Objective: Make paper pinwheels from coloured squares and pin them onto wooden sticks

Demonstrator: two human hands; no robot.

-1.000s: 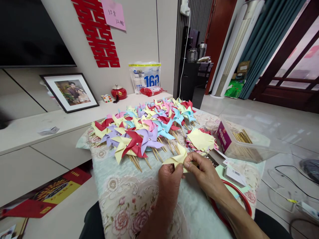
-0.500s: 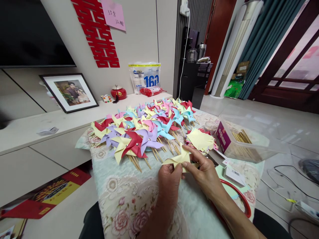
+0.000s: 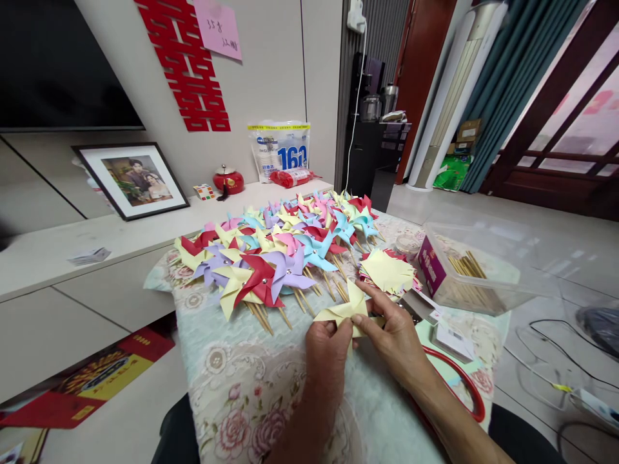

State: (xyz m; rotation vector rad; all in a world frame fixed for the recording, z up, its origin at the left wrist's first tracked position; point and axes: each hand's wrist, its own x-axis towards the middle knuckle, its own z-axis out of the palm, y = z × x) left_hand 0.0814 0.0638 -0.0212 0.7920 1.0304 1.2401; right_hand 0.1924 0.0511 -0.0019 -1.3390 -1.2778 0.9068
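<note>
Over the flowered tablecloth [image 3: 227,367], a pale yellow paper pinwheel [image 3: 356,299] is held between both my hands, its blades folded in. My left hand [image 3: 325,348] pinches its lower left part between thumb and fingers. With its thumb at the pinwheel's centre, my right hand [image 3: 389,322] grips it from the right, fingers along the upper blade. Just beyond, a stack of cut paper sheets [image 3: 389,270] lies with a yellow one on top. Finished pinwheels on sticks [image 3: 261,281] in red, yellow, purple, pink and blue cover the far left of the table.
A clear plastic box [image 3: 493,293] holding wooden sticks [image 3: 467,267] stands at the right. Near my right forearm are a small white box [image 3: 453,341] and a red curved handle [image 3: 471,386]. A low cabinet [image 3: 120,245] runs behind the table; cables [image 3: 546,361] lie on the floor.
The pinwheel and both hands stay almost in place, still pinching at its centre. The whole view has shifted very slightly.
</note>
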